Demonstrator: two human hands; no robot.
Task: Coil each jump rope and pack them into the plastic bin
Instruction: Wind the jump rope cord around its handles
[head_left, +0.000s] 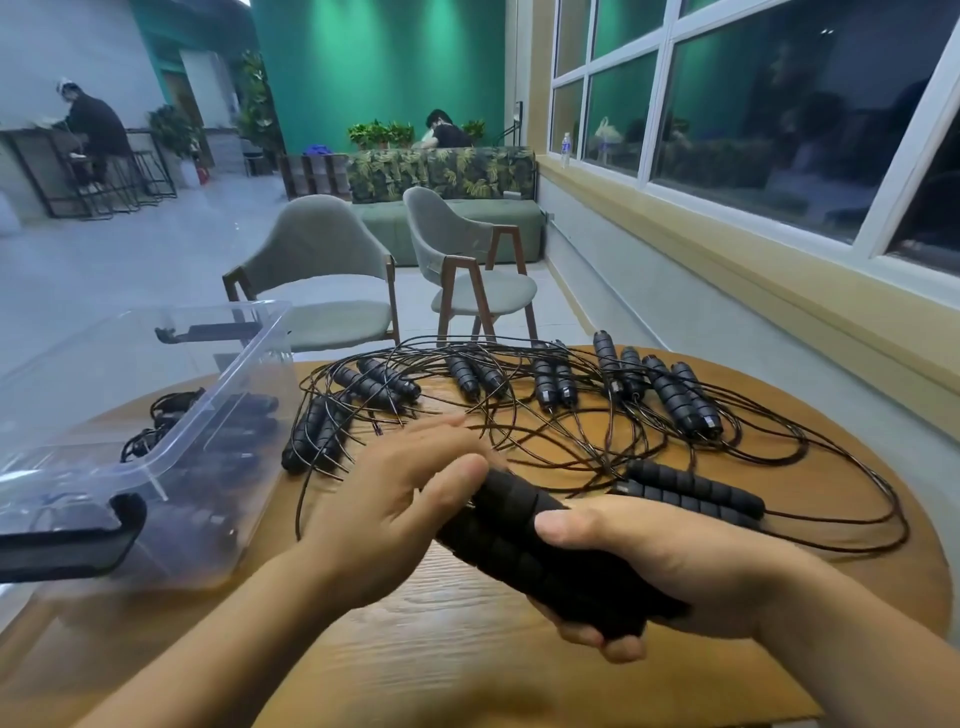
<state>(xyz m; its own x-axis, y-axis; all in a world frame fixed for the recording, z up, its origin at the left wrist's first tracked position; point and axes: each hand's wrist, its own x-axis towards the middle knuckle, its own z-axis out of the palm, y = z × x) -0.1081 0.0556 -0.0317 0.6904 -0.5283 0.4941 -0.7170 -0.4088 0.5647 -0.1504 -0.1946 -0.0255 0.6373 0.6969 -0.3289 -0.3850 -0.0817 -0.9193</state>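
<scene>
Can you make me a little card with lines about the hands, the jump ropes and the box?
right hand: grips a pair of black handles
left hand: fingers straight, next to those handles
plastic bin: clear, on the left, some ropes inside
loose ropes: uncoiled, cords tangled, handles lying in pairs
table: round, wooden, holds the bin and ropes

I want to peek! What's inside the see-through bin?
Inside the clear plastic bin, black foam handles and coiled black cords show through its wall. How many ropes lie there cannot be told: the blurry wall and the black latch cover part.
</scene>
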